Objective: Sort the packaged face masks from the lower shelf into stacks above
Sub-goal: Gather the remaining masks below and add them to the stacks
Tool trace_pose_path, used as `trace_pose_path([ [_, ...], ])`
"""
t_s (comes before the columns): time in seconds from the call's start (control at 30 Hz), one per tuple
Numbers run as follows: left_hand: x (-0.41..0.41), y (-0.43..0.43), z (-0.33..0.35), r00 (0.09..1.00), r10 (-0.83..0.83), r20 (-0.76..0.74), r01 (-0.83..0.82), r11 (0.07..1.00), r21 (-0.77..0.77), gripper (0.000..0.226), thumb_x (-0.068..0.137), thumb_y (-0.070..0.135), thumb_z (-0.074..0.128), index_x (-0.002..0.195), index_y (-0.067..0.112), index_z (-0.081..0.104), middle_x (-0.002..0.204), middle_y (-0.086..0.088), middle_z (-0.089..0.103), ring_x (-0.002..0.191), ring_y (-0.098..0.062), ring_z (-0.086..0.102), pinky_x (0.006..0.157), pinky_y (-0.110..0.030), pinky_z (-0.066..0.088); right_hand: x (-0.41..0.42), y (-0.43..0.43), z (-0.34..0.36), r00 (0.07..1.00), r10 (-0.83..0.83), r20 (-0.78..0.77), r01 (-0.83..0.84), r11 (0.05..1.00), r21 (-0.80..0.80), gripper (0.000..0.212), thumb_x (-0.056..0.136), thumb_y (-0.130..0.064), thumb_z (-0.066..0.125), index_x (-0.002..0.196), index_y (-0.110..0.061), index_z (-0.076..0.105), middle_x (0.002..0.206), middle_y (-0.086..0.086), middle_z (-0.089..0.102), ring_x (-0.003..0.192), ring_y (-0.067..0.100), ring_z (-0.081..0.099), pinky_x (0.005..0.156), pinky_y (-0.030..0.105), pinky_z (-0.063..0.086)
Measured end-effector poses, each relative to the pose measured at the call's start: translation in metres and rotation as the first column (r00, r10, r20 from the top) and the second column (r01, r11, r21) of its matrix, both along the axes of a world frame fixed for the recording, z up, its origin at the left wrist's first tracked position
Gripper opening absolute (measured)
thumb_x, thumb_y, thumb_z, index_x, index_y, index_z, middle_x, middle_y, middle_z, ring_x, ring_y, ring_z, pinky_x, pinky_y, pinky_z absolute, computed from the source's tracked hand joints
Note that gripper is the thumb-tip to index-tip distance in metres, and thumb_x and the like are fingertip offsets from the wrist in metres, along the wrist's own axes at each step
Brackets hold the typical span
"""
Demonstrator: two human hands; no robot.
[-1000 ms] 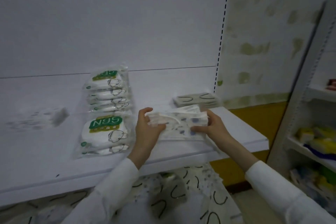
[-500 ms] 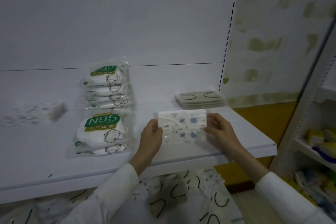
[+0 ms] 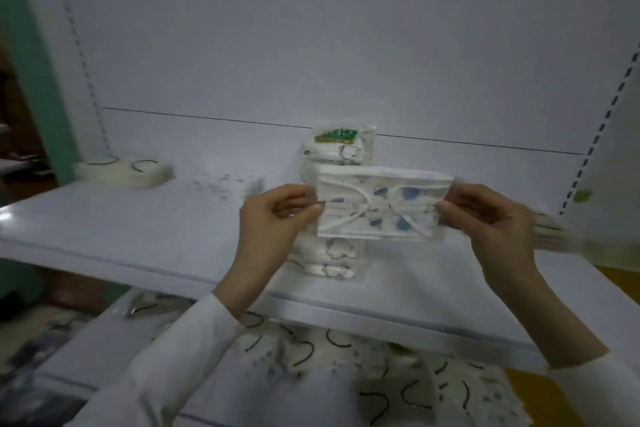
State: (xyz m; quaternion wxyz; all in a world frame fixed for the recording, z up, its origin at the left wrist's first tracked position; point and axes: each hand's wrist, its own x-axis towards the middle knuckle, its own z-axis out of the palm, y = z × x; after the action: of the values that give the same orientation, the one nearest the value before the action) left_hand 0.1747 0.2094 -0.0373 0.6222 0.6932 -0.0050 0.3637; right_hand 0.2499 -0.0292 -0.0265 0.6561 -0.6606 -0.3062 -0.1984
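Note:
A packaged white mask with blue prints [image 3: 381, 206] is held flat in the air above the upper shelf [image 3: 145, 236]. My left hand [image 3: 273, 215] pinches its left edge and my right hand [image 3: 485, 218] pinches its right edge. Behind the pack stand the N95 mask stacks [image 3: 341, 146], partly hidden by it. A cream mask stack with dark ear loops [image 3: 123, 170] lies at the shelf's far left. A blurred printed mask stack [image 3: 225, 184] sits between them. Several loose packaged masks [image 3: 346, 367] lie on the lower shelf.
Another mask stack [image 3: 550, 232] lies blurred on the shelf behind my right hand. A perforated upright [image 3: 595, 135] bounds the shelf on the right and a green post [image 3: 31, 55] stands at the left.
The view has swung left, so the N95 stacks now sit at centre. Both hands have lifted the printed mask pack off the shelf and hold it up in front of those stacks.

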Motion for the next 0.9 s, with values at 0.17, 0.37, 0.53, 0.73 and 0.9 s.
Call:
trace_pose_path([
  [0.17, -0.052, 0.078, -0.003, 0.986, 0.167, -0.027, -0.169, 0.984, -0.057, 0.023, 0.071, -0.001, 0.076, 0.087, 0.014, 0.071, 0.075, 0.004, 0.074, 0.073, -0.011, 0.07, 0.061, -0.024, 0.057, -0.018, 0.089, 0.001, 0.999, 0.04, 0.032, -0.037, 0.997, -0.071, 0.026, 0.077, -0.001, 0.073, 0.085, -0.025, 0.072, 0.081, -0.006, 0.073, 0.078, 0.015, 0.071, 0.075, 0.031, 0.059],
  [0.37, -0.108, 0.174, -0.011, 0.968, 0.247, -0.047, -0.25, 0.962, -0.105, 0.024, 0.071, -0.005, 0.075, 0.087, 0.013, 0.071, 0.073, 0.002, 0.074, 0.072, -0.013, 0.071, 0.056, -0.024, 0.056, -0.052, 0.201, -0.006, 0.992, 0.123, -0.009, -0.123, 0.992, -0.037, 0.024, 0.075, 0.001, 0.074, 0.086, -0.02, 0.071, 0.079, -0.005, 0.071, 0.072, 0.007, 0.068, 0.068, 0.02, 0.056],
  [0.53, -0.132, 0.254, -0.014, 0.981, 0.162, -0.106, -0.172, 0.981, -0.093, 0.022, 0.072, -0.009, 0.071, 0.088, 0.006, 0.069, 0.068, 0.002, 0.073, 0.066, -0.01, 0.069, 0.057, -0.02, 0.055, -0.071, 0.284, -0.018, 0.99, 0.107, -0.087, -0.109, 0.994, -0.017, 0.032, 0.077, 0.004, 0.072, 0.081, -0.028, 0.068, 0.08, -0.004, 0.071, 0.073, 0.011, 0.069, 0.065, 0.022, 0.058],
  [0.73, -0.095, 0.316, -0.023, 0.974, 0.073, -0.214, -0.088, 0.994, -0.061, 0.015, 0.078, -0.007, 0.068, 0.085, 0.006, 0.071, 0.072, -0.01, 0.072, 0.064, -0.016, 0.067, 0.06, -0.019, 0.055, -0.053, 0.332, -0.036, 0.943, -0.042, -0.33, 0.031, 0.999, -0.038, 0.02, 0.077, 0.005, 0.072, 0.092, -0.009, 0.07, 0.075, 0.005, 0.069, 0.07, 0.018, 0.067, 0.067, 0.032, 0.059],
  [0.9, -0.019, 0.34, -0.018, 0.949, 0.095, -0.301, -0.084, 0.995, 0.051, 0.011, 0.078, -0.005, 0.068, 0.083, 0.004, 0.071, 0.063, -0.008, 0.068, 0.052, -0.01, 0.062, 0.053, -0.017, 0.053, -0.002, 0.349, -0.028, 0.888, -0.137, -0.439, 0.046, 0.976, -0.211, 0.02, 0.077, 0.008, 0.068, 0.075, -0.012, 0.065, 0.062, 0.002, 0.054, 0.063, 0.015, 0.056, 0.061, 0.027, 0.055],
])
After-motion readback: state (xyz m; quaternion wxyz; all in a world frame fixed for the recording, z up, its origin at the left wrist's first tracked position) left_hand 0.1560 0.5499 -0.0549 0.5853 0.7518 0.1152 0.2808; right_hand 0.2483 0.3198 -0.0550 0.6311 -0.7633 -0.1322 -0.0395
